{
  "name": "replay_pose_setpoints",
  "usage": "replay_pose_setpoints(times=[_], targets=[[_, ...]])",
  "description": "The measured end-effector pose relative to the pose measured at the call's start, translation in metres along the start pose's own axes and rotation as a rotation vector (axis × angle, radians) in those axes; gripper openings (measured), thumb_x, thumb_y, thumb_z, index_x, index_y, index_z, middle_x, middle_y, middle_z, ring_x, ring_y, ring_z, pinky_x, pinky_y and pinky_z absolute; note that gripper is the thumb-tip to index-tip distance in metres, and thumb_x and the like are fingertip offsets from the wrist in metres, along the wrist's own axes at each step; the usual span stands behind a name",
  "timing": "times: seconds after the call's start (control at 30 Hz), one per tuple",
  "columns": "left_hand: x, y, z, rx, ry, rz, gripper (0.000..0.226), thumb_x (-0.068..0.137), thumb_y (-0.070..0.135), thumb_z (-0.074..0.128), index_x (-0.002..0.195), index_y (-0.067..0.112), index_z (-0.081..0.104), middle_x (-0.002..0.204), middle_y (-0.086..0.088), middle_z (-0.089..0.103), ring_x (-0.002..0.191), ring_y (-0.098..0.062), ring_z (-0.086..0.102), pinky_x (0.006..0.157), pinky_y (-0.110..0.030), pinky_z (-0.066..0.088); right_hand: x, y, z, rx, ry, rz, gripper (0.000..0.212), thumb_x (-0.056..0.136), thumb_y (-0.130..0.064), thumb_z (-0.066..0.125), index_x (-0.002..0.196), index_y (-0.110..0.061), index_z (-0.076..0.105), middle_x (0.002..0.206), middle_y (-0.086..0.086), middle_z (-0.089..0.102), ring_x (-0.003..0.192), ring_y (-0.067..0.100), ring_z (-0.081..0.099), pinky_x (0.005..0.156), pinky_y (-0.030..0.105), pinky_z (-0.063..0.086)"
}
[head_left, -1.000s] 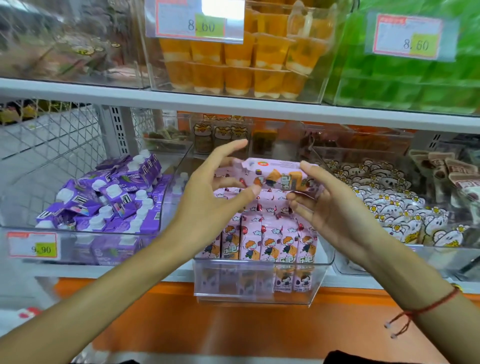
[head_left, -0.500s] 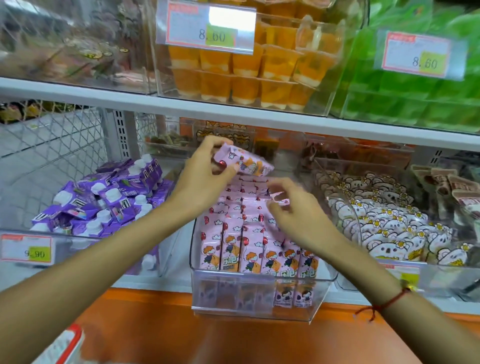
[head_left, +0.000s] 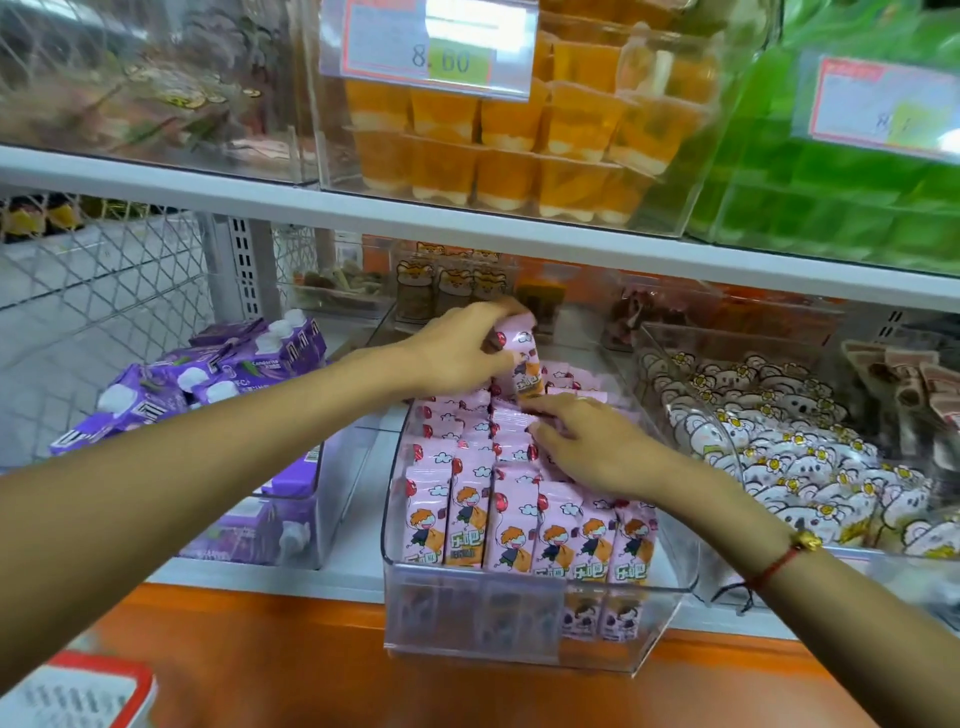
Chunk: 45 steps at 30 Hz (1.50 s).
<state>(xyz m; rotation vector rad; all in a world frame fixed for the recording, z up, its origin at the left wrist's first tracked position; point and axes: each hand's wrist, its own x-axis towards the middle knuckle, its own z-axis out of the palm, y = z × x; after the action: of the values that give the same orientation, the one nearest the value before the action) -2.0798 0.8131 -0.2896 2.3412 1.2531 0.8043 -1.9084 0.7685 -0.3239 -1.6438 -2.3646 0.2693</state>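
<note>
Pink packet (head_left: 523, 366) in left hand (head_left: 457, 347); "8.60" tag (head_left: 430, 48)

We are working under the upper shelf (head_left: 415, 221), which is capping the room overhead. Packed pink rows (head_left: 519, 525) are filling the clear bin (head_left: 447, 618), leaving only its open top. Our left hand (head_left: 457, 348), gripping a pink packet (head_left: 524, 364), and our right hand (head_left: 597, 441) are crowding that opening. The purple-pouch bin (head_left: 309, 499) and the white-packet bin (head_left: 670, 364) are walling both flanks, though a slim gap is showing on the left.
</note>
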Motion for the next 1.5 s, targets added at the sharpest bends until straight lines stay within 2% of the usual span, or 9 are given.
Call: replay_pose_setpoints(times=[0.13,0.3,0.4,0.53,0.9,1.07,1.23,1.33,1.5], targets=[[0.016,0.007,0.009,0.099,-0.083,-0.02,0.051,0.09,0.017,0.063,0.138,0.019,0.047,0.138,-0.009,0.047,0.116,-0.024,0.053,0.102,-0.037,0.044,-0.018,-0.009,-0.002,0.01,0.049,-0.037,0.036,0.099,-0.024,0.041,0.133,-0.015,0.048,0.108,0.012,0.062,0.099,0.03,0.059,0.077,0.031,0.043],[0.023,-0.002,0.031,0.236,-0.06,-0.109,0.043,0.086,0.023,0.069,0.126,0.021,0.052,0.125,-0.003,0.061,0.112,-0.022,0.059,0.094,-0.036,0.048,-0.068,-0.018,0.004,-0.123,0.2,-0.161,0.043,0.099,-0.038,0.038,0.14,-0.023,0.042,0.14,-0.002,0.046,0.125,0.016,0.041,0.1,0.027,0.029],[0.025,-0.006,0.041,0.352,-0.053,-0.135,0.021,0.094,0.03,0.059,0.113,0.022,0.063,0.116,0.0,0.066,0.1,-0.02,0.06,0.076,-0.03,0.045,-0.088,-0.019,0.012,-0.182,0.169,-0.187,0.049,0.1,-0.046,0.033,0.144,-0.026,0.033,0.144,-0.005,0.041,0.13,0.011,0.032,0.101,0.02,0.018],[0.025,-0.002,0.043,0.417,-0.059,-0.111,0.027,0.1,0.03,0.044,0.108,0.02,0.068,0.106,-0.002,0.069,0.083,-0.019,0.059,0.054,-0.025,0.035,-0.092,-0.017,0.015,-0.24,0.184,-0.198,0.048,0.1,-0.046,0.03,0.144,-0.028,0.031,0.139,-0.007,0.043,0.126,0.01,0.032,0.099,0.02,0.018],[0.02,0.021,0.037,0.497,-0.192,-0.03,0.02,0.09,0.025,0.06,0.107,0.024,0.07,0.111,0.007,0.068,0.099,-0.014,0.06,0.072,-0.028,0.043,-0.09,-0.015,0.017,-0.212,0.167,-0.201,0.05,0.099,-0.043,0.033,0.146,-0.025,0.03,0.139,-0.004,0.045,0.128,0.013,0.03,0.103,0.026,0.02],[0.017,0.021,0.043,0.41,0.055,-0.117,0.015,0.094,0.027,0.06,0.102,0.021,0.071,0.107,0.001,0.07,0.093,-0.018,0.063,0.071,-0.029,0.046,-0.089,-0.014,0.018,-0.2,0.173,-0.205,0.05,0.099,-0.043,0.033,0.146,-0.025,0.031,0.138,-0.004,0.046,0.127,0.012,0.031,0.102,0.026,0.021],[-0.002,0.031,0.037,-0.137,0.481,-0.25,0.028,0.097,0.029,0.054,0.118,0.012,0.061,0.113,-0.003,0.065,0.096,-0.014,0.058,0.08,-0.027,0.046,-0.089,-0.013,0.017,-0.178,0.179,-0.211,0.051,0.099,-0.043,0.035,0.147,-0.025,0.031,0.137,-0.004,0.047,0.127,0.012,0.032,0.104,0.026,0.023],[-0.031,0.044,0.034,-0.504,0.705,-0.264,0.017,0.096,0.023,0.055,0.109,0.011,0.057,0.102,-0.001,0.065,0.09,-0.011,0.058,0.07,-0.017,0.049,-0.089,-0.013,0.016,-0.157,0.183,-0.213,0.051,0.099,-0.043,0.037,0.146,-0.025,0.032,0.138,-0.005,0.047,0.127,0.012,0.034,0.102,0.025,0.024],[-0.087,0.063,0.023,-0.788,0.891,-0.222,0.01,0.093,0.025,0.059,0.096,0.016,0.057,0.088,0.006,0.063,0.084,-0.006,0.06,0.083,-0.027,0.054,-0.088,-0.02,0.01,0.005,0.294,-0.189,0.038,0.099,-0.035,0.043,0.134,-0.021,0.046,0.131,-0.002,0.051,0.122,0.013,0.04,0.096,0.022,0.029]])
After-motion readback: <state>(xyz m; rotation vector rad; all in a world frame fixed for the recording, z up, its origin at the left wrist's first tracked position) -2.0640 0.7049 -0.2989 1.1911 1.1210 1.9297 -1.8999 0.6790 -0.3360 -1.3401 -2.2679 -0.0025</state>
